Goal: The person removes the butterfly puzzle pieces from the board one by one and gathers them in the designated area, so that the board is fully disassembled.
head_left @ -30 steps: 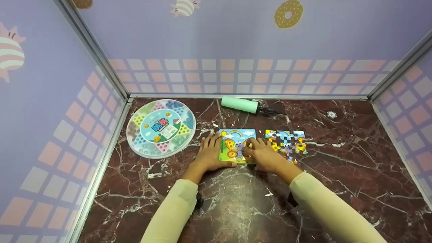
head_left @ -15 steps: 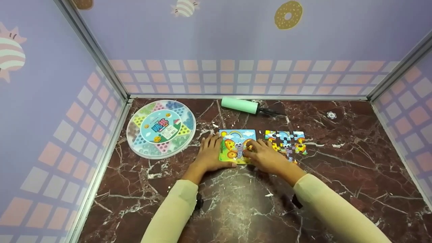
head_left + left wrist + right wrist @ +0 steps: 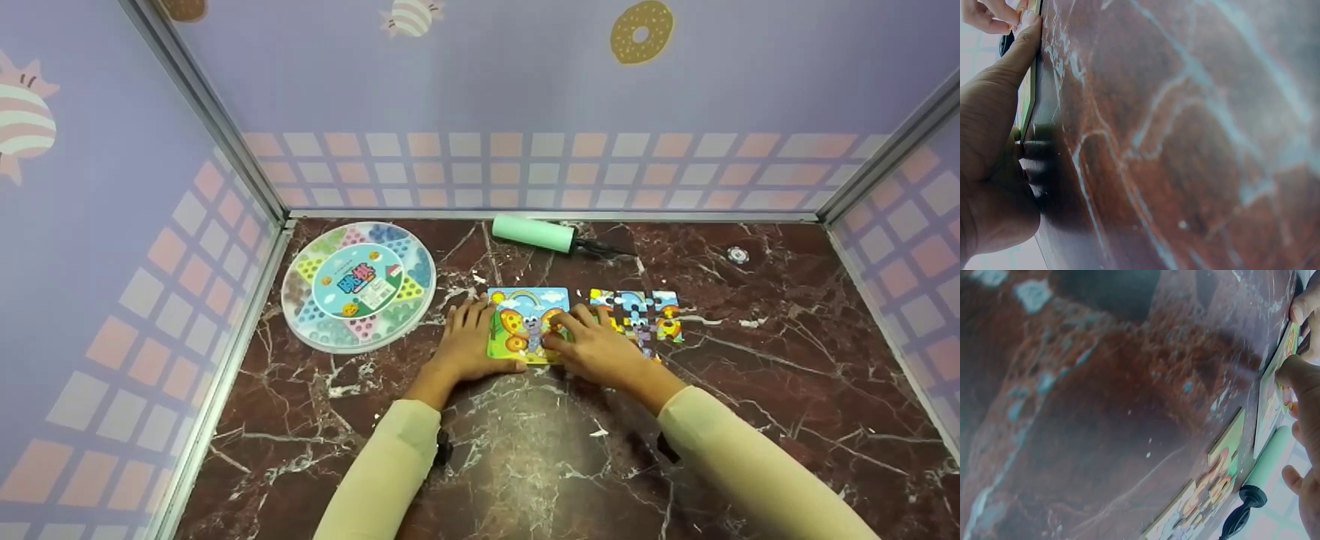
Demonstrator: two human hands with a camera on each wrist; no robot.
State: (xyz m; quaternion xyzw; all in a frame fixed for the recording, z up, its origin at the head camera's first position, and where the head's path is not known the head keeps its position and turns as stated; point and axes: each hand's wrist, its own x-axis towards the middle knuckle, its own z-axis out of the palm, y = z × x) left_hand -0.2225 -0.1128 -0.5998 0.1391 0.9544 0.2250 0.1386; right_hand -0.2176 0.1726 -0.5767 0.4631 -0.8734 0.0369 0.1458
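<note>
A butterfly picture puzzle board (image 3: 529, 298) lies flat on the dark red marbled tabletop. My left hand (image 3: 466, 349) rests along its left side, fingers stretched forward and thumb along the front edge. Over the right half of the board is my right hand (image 3: 600, 351), its fingers bent down. In the right wrist view, thumb and finger appear to pinch a small puzzle piece (image 3: 1287, 396) at the board, mostly hidden by the hand. Right of the board, several loose puzzle pieces (image 3: 634, 301) lie grouped together, partly behind the right hand.
A round, clear-lidded game box (image 3: 409, 315) of coloured marbles stands at the left. A mint-green hand pump (image 3: 532, 232) with a black end lies behind the board. Farther right is a small white disc (image 3: 737, 256). Patterned panels (image 3: 480, 90) enclose the back and sides.
My right hand has shifted slightly right and toward the front over the board, uncovering more of the butterfly. The left hand and the board stay in place.
</note>
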